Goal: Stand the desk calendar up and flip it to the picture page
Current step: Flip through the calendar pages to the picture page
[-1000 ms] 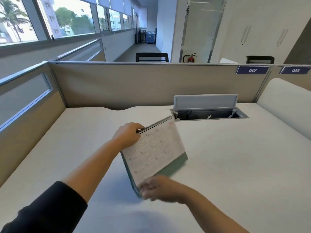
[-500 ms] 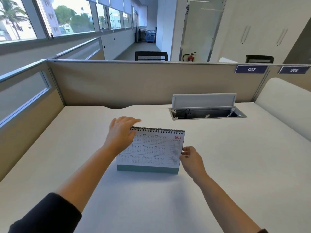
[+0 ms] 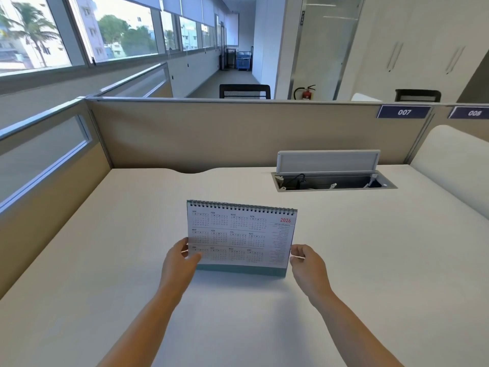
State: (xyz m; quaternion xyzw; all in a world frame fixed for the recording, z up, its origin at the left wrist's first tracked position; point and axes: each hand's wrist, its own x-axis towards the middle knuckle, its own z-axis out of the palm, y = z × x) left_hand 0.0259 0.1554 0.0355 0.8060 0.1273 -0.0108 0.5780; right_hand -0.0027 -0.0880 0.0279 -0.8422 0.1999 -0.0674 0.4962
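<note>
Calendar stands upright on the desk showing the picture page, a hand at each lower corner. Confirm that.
Not quite. The head view shows the calendar upright on the desk, left hand and right hand at its lower corners, but the facing page is the 2026 year grid, not a picture.

Bright, even daylight from windows [image 3: 79, 35] at upper left; outdoor view slightly blown out. Soft faint shadow on desk [image 3: 105, 260] beneath calendar [image 3: 240, 234]. Strong wide-angle bowing of straight lines toward edges. Fine calendar print smeared, unreadable; mild compression softness throughout, no motion blur
</note>
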